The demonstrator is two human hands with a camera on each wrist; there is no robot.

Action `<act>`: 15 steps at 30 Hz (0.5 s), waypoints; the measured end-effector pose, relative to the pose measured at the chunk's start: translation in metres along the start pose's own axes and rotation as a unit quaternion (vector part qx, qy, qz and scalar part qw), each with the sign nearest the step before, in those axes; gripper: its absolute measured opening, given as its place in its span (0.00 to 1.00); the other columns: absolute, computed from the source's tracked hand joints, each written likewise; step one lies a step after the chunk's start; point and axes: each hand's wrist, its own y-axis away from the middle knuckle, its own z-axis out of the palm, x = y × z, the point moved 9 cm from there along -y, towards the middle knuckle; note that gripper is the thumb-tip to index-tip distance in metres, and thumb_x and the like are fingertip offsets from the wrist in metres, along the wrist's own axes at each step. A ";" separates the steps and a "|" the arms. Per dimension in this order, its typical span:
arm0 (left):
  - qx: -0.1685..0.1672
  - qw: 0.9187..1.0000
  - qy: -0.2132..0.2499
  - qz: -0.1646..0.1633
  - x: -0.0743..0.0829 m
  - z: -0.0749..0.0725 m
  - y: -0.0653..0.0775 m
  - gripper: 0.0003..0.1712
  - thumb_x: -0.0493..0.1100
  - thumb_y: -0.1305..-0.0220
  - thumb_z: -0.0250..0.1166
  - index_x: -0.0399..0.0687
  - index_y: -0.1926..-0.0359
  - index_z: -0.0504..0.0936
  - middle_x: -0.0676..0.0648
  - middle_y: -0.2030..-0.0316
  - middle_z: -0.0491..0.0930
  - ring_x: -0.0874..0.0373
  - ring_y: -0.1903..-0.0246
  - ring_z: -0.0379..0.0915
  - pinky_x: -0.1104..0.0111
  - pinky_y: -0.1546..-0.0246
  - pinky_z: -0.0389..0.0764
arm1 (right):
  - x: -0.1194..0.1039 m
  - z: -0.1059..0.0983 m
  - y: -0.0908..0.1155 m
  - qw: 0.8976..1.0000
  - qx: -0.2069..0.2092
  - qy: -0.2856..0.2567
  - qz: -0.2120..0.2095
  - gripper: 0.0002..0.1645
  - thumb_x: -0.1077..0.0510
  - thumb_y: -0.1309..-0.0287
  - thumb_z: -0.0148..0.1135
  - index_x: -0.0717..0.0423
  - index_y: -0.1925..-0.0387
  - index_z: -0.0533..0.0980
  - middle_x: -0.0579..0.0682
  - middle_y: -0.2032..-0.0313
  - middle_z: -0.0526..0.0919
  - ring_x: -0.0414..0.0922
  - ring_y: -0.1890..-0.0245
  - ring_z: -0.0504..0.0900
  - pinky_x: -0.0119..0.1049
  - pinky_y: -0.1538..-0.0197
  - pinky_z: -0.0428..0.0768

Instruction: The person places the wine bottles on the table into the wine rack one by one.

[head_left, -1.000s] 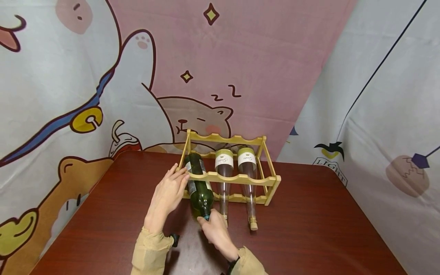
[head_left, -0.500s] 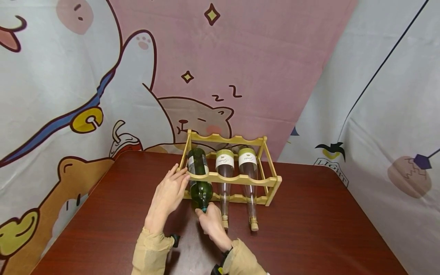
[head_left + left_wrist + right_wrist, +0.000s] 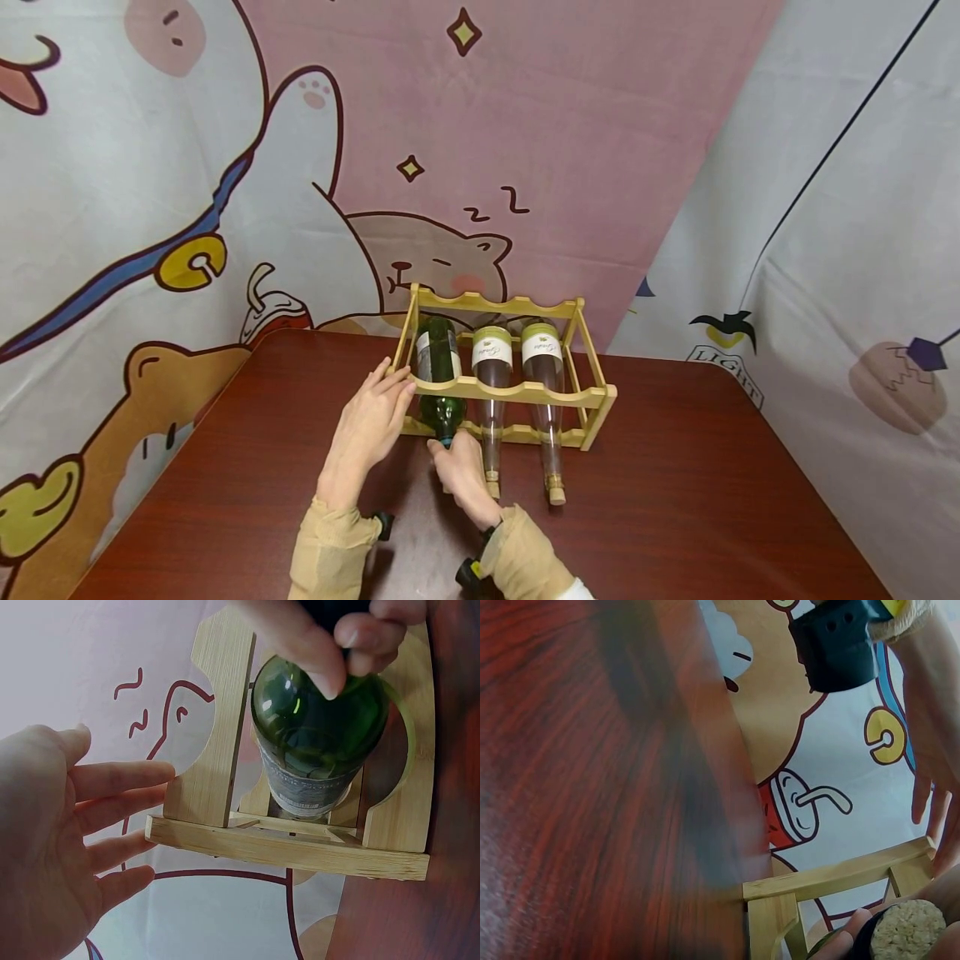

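Observation:
A green wine bottle (image 3: 442, 350) lies in the left slot of the wooden wine rack (image 3: 517, 391), its neck toward me. My right hand (image 3: 459, 471) grips the bottle by its neck; in the right wrist view a cork (image 3: 909, 930) shows at the neck's end between the fingers. My left hand (image 3: 369, 421) rests its straight fingertips on the rack's front left corner. In the left wrist view those fingers (image 3: 124, 776) touch the rack's wooden edge, and the bottle's shoulder and label show between the scalloped rails.
Two clear bottles with white labels, one in the middle (image 3: 492, 367) and one at the right (image 3: 542, 362), lie in the rack with corked necks jutting forward. The dark red table (image 3: 675, 467) ends at a cartoon-printed cloth (image 3: 585, 167) behind.
The right hand has pushed the green bottle farther back into the rack, straightening it from a slight slant. The left hand stays at the rack's corner.

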 end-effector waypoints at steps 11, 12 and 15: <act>-0.001 1.000 0.001 -0.004 -0.001 0.000 0.000 0.20 0.47 0.29 0.51 0.39 0.50 0.83 0.43 0.43 0.78 0.44 0.33 0.62 0.50 0.34 0.64 | 0.003 0.003 -0.012 1.000 0.012 -0.014 0.017 0.13 0.58 0.41 0.60 0.62 0.78 0.76 0.55 0.83 0.81 0.33 0.97 0.61 0.27 0.91 0.64; -0.001 1.000 0.001 -0.004 -0.001 0.000 0.000 0.20 0.47 0.29 0.51 0.39 0.51 0.83 0.43 0.43 0.78 0.44 0.33 0.62 0.50 0.34 0.64 | 0.003 0.003 -0.013 1.000 0.011 -0.017 0.020 0.14 0.58 0.41 0.59 0.63 0.78 0.76 0.57 0.82 0.81 0.33 0.97 0.61 0.27 0.91 0.64; -0.001 1.000 0.001 -0.003 -0.001 0.000 0.000 0.20 0.47 0.29 0.51 0.39 0.51 0.83 0.43 0.43 0.78 0.44 0.33 0.62 0.50 0.34 0.64 | 0.004 0.004 -0.017 0.999 0.010 -0.026 0.027 0.14 0.59 0.40 0.58 0.65 0.78 0.77 0.61 0.81 0.82 0.33 0.98 0.61 0.27 0.92 0.63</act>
